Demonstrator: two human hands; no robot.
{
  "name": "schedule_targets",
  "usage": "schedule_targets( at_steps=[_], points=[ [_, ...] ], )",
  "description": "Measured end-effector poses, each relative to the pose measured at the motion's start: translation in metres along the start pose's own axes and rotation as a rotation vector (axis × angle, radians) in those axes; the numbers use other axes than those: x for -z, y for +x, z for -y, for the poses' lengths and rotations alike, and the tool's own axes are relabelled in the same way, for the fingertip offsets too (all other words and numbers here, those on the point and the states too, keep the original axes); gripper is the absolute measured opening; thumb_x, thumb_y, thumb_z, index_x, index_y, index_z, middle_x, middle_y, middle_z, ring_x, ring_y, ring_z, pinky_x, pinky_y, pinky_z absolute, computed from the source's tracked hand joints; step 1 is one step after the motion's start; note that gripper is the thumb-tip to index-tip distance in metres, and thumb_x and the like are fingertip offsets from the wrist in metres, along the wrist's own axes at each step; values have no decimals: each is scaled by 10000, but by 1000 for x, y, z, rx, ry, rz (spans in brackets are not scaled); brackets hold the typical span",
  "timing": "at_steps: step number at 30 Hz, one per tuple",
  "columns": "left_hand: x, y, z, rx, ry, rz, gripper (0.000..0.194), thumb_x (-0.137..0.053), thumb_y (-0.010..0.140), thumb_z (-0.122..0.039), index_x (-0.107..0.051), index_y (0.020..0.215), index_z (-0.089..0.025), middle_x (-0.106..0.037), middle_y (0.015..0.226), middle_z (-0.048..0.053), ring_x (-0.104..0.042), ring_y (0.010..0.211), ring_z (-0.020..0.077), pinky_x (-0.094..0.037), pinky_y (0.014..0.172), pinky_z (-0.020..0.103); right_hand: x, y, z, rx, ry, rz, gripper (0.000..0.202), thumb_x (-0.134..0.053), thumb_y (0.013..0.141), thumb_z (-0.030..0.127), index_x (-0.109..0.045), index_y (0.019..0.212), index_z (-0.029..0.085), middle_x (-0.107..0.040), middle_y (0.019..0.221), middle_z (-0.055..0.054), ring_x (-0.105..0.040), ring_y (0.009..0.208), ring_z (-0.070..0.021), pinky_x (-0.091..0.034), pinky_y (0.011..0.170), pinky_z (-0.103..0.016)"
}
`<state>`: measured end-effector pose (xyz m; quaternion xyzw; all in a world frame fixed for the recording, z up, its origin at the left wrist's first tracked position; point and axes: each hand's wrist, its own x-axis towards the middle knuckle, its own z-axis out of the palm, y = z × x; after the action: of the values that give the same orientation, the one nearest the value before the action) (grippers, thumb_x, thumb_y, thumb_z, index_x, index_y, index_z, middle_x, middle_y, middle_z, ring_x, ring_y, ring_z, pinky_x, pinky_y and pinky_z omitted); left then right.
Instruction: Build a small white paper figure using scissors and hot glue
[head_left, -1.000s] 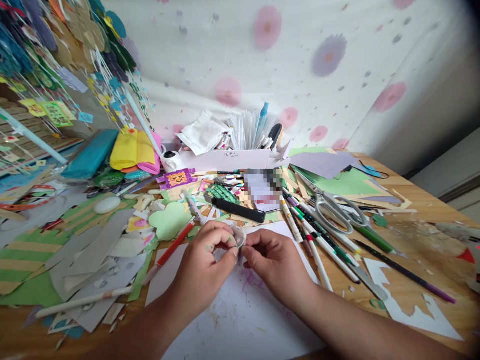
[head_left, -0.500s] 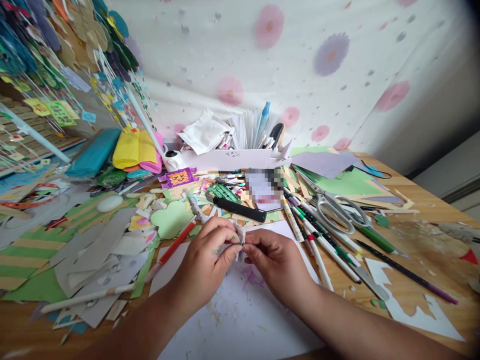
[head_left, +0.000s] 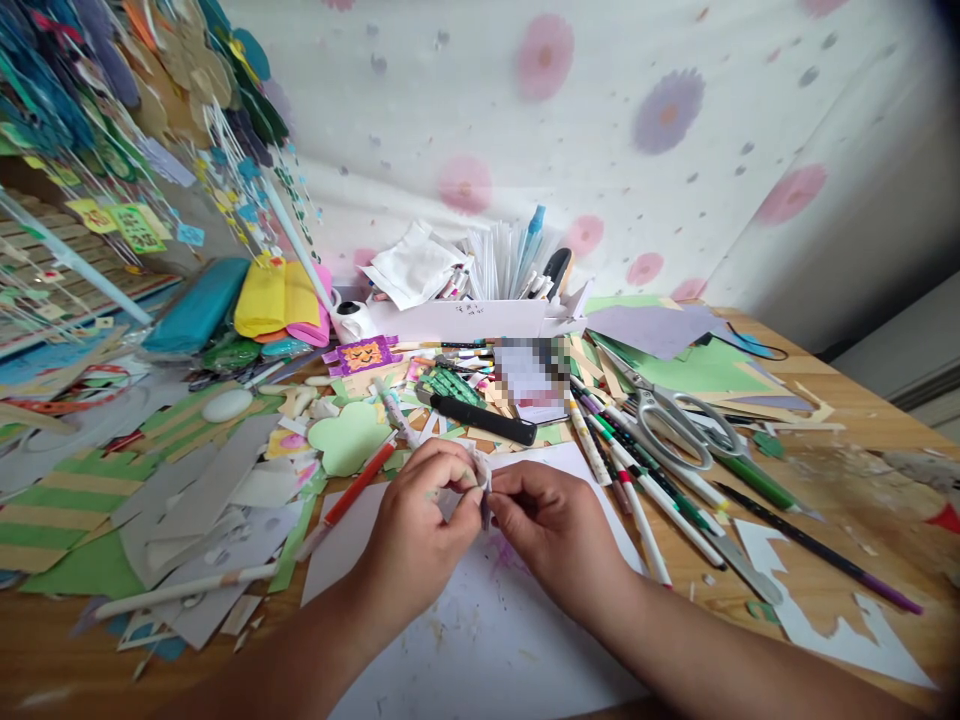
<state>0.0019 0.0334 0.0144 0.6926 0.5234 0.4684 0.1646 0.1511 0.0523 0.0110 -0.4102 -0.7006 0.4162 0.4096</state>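
Observation:
A small whitish piece of paper [head_left: 481, 468] is pinched between my two hands, partly covered by the fingers. My left hand [head_left: 431, 520] is closed on it, thumb against the curled fingers. My right hand [head_left: 551, 525] grips its right edge between thumb and forefinger, fingertips close to the left thumb. Both hands are above a white sheet [head_left: 465, 640] with purple marks and small stains. Just beyond the hands lies a black utility knife [head_left: 480, 416]. A red-orange pen [head_left: 360, 485] rests left of my left hand.
Scissors [head_left: 675, 420] and several markers [head_left: 630, 500] lie to the right. Striped green paper [head_left: 75, 510] and scraps cover the left. A white box [head_left: 465, 318] of pens and sticks stands behind, near a pixelated phone-like item [head_left: 532, 380]. Paper ornaments [head_left: 135, 120] hang at upper left.
The hands stay together in nearly the same place, with the paper turned slightly between the fingertips. The whole view has shifted a little, so the scene sits slightly further right.

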Motion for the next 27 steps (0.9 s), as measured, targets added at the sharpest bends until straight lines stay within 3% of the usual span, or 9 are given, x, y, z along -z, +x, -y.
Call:
schedule_targets(
  at_steps=[9, 13, 16, 20, 24, 27],
  points=[
    [-3, 1, 10, 85, -105, 30, 174, -554, 767, -64, -512, 667, -200, -548, 831, 22, -573, 806, 167, -506, 723, 302, 5, 5, -4, -86, -7, 21, 135, -542, 749, 209, -624, 649, 171, -606, 592, -11, -536, 558, -136, -437, 537, -234],
    [1, 0, 19, 169, -156, 32, 226, -630, 749, -125, -525, 923, -224, -561, 952, 33, -593, 892, 184, -525, 783, 331, 13, 7, -4, -48, -12, 87, 150, -529, 770, 197, -609, 648, 166, -581, 605, 2, -518, 570, -124, -414, 552, -227],
    [8, 3, 19, 185, -177, 191, 301, -614, 782, -147, -552, 1063, -233, -618, 1032, 50, -617, 954, 198, -520, 817, 324, 19, 8, -1, 8, -38, 167, 159, -521, 789, 165, -610, 657, 162, -581, 625, 5, -516, 595, -120, -408, 572, -222],
    [14, 7, 12, 155, -138, 400, 108, -530, 816, -142, -614, 830, -209, -622, 766, 1, -595, 723, 165, -484, 646, 261, 25, 9, 1, 44, -115, 219, 153, -524, 765, 87, -615, 668, 161, -579, 623, 15, -509, 596, -114, -386, 560, -212],
    [12, 6, 11, 172, -171, 420, 78, -533, 815, -175, -595, 778, -203, -583, 707, -7, -556, 672, 160, -451, 595, 251, 29, 10, -2, 118, -152, 221, 162, -529, 745, 38, -607, 694, 170, -588, 642, 15, -525, 594, -113, -393, 551, -206],
    [9, 3, 14, 221, -220, 364, 65, -568, 811, -211, -620, 845, -192, -619, 749, 13, -577, 685, 169, -454, 583, 249, 33, 10, -3, 303, -93, 114, 158, -537, 755, 34, -617, 801, 163, -625, 851, -48, -596, 772, -146, -467, 676, -237]
  ],
)
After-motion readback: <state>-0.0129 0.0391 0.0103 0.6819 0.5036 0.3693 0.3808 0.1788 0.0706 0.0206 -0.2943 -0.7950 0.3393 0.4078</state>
